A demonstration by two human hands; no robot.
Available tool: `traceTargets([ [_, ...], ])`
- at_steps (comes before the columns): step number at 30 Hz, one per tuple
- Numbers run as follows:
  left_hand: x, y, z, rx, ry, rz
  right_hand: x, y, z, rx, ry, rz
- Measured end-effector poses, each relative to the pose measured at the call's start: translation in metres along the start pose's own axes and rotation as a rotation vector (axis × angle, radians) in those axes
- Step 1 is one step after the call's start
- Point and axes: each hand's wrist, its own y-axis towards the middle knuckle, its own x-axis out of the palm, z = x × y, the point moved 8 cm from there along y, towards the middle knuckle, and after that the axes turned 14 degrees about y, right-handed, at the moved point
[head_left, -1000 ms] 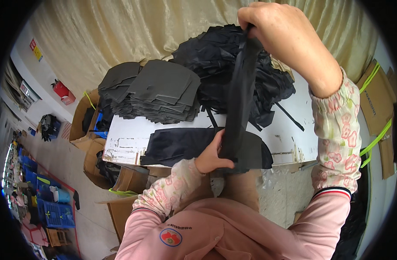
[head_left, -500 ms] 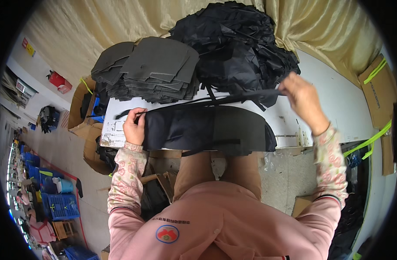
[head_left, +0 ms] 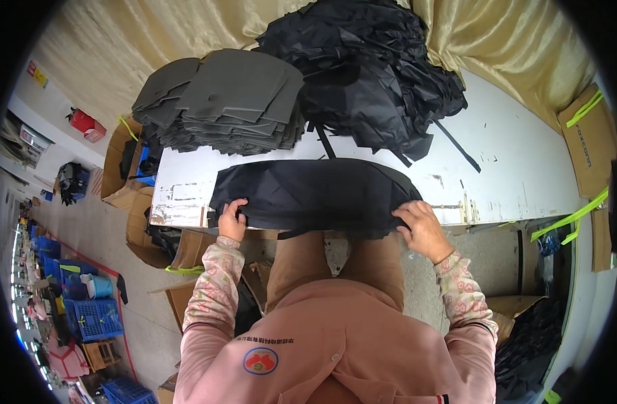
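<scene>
A wide black fabric piece with a curved far edge lies along the front of the white table, its near edge hanging slightly over. At its left end, the fingers of my left hand are closed on the near corner. My right hand grips the right end, with the thumb below and the fingers on top. Behind the piece stand stacks of dark grey foam-like panels. Beside them rises a big heap of black fabric pieces. One narrow black strip sticks out from the heap's right side.
The white table has worn, scuffed patches near its front edge. Gold curtains hang behind it. Cardboard boxes stand at the left, and another carton is at the right. Blue crates line the floor far left.
My right hand has come down and left from the far right onto the fabric's end. The long black strips are no longer stretched between my hands. The greyish right part is now covered in black.
</scene>
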Motion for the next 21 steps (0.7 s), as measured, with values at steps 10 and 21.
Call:
traceTargets([
  [10, -0.011, 0.007, -0.013, -0.130, -0.758, -0.100, 0.068, 0.011, -0.018, -0.129, -0.037, -0.318],
  [21, -0.074, -0.007, 0.221, 0.681, -0.153, -0.220, 0.029, 0.124, -0.099, 0.024, 1.198, -0.048],
])
